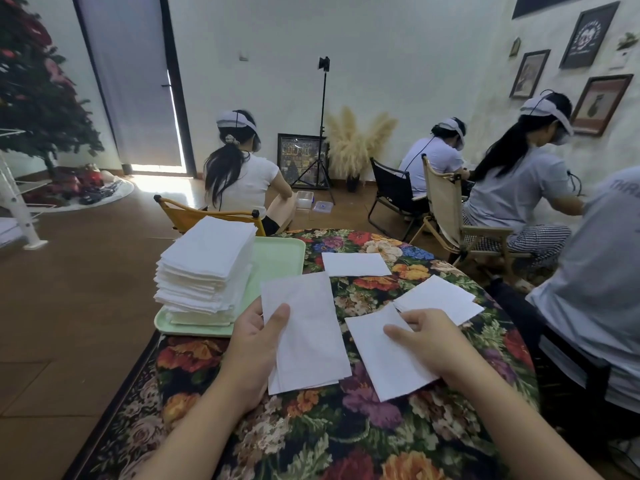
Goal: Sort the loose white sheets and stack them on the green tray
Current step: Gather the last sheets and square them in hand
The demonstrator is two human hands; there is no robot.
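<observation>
White sheets: left hand point(258, 336) pinches a small batch point(304, 332) beside the green tray point(277, 258); right hand point(424, 337) presses one sheet point(384, 358) on the floral table point(346, 445). Risk: the thin batch may fan apart during transfer.

White sheets point(304, 337), pale green tray point(277, 261), dark floral tablecloth point(311, 427)

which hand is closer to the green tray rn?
Left. The left hand holds sheets right beside the green tray; the right hand rests on a sheet further right.
</observation>
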